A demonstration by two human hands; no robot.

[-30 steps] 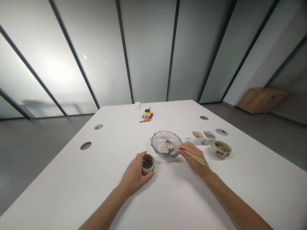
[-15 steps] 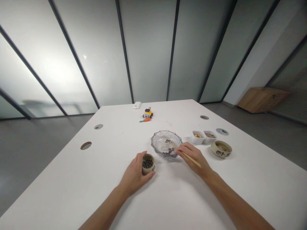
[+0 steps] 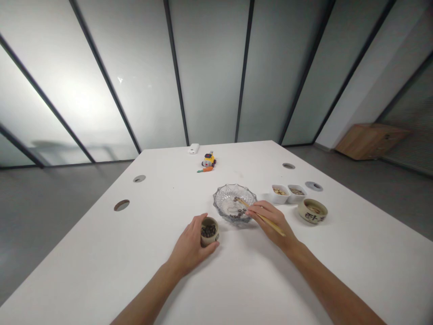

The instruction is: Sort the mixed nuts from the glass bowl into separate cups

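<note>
My left hand [image 3: 192, 246] is wrapped around a small ceramic cup [image 3: 217, 235], which is tilted toward me and holds dark beans [image 3: 208, 230]. In my right hand [image 3: 270, 219] is a pair of light wooden chopsticks [image 3: 275, 228], gripped between thumb and fingers. Their tips reach into a clear glass bowl [image 3: 219, 208] with a scalloped rim. At the tips lies a dark bean [image 3: 236, 199]; whether it is pinched I cannot tell. Several more dark beans [image 3: 241, 213] lie at the near right side of the bowl, beside my right fingers.
Right of the bowl stand two joined white dishes [image 3: 284, 199] with small dried pieces and a ceramic bowl [image 3: 313, 217] with dark lettering. Farther back are a yellow toy car [image 3: 209, 160], an orange toy screwdriver [image 3: 207, 169] and a white device [image 3: 193, 148]. The white table [image 3: 152, 234] has round holes.
Almost nothing has moved. The chopstick tips stay at the same spot in the glass bowl, and my left hand keeps its hold on the cup.
</note>
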